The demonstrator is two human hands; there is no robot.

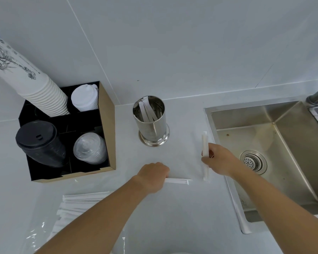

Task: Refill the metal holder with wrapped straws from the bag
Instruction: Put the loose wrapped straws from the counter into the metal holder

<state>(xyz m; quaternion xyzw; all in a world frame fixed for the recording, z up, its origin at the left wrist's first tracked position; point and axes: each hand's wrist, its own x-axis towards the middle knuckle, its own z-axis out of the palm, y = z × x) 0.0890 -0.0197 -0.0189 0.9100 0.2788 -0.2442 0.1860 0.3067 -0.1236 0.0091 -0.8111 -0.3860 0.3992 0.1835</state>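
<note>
presently: both hands on straws, holder part filled

head view. metal holder (151, 120) stands upright on the white counter (182, 208), between the cardboard organiser (108, 129) and the sink (264, 143). a few wrapped straws (146, 111) lean inside it.

left hand (151, 177) rests knuckles-up on the counter, fingers curled shut around the end of one wrapped straw (178, 181); that straw lies flat, pointing toward the sink. right hand (219, 160) has its fingers closed on a second wrapped straw (205, 149), which runs lengthwise away from the camera, just beside the sink rim; whether it touches the counter cannot be told.

clear bag (35, 233) lies at lower left, a loose pile of wrapped straws (77, 204) at its mouth, partly hidden by the left forearm.

organiser compartments hold stacked paper cups (35, 85), white lids (84, 98), black lids (39, 142), clear lids (89, 149).
</note>
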